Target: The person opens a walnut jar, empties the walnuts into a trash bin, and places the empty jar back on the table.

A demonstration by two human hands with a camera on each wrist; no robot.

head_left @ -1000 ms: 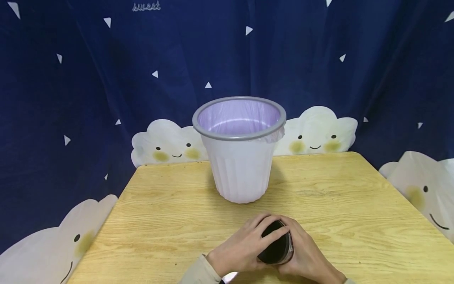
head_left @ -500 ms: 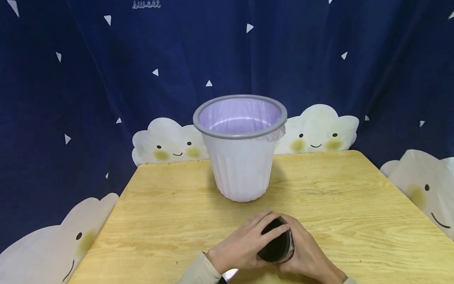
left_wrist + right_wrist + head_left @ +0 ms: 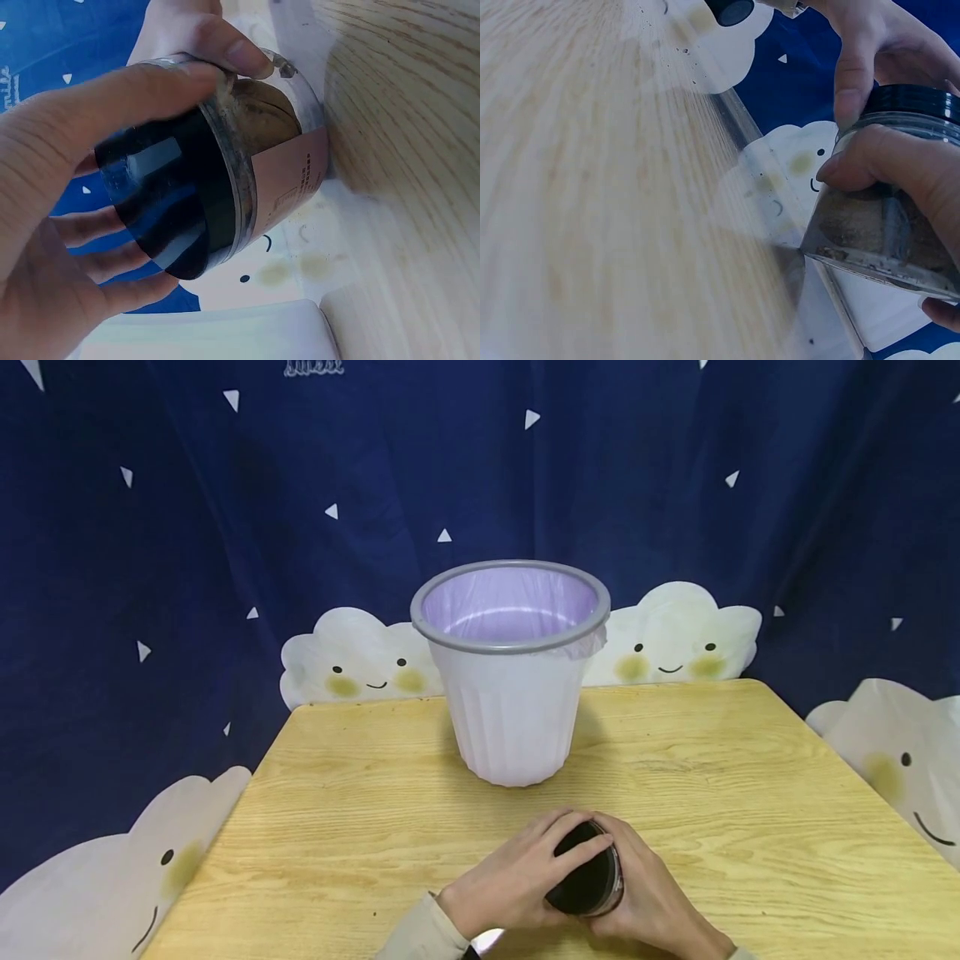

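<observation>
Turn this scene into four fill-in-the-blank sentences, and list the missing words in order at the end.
1. The clear jar has a lid that is ____.
2. The label on its side is ____.
3. The left hand and the right hand are both holding the ____.
4. The trash bin is lined with a bag coloured ____.

Missing words: black; pink; jar; purple.

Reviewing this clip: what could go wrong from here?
Slipping: the left hand grips a glossy black lid, so its fingers might slide if the lid is turned.

Spilling: brown contents show through the clear jar in the right hand; if the lid came off suddenly, some might fall onto the table.

Knocking: the white bin stands just beyond both hands, so a forward jerk could bump it.
</observation>
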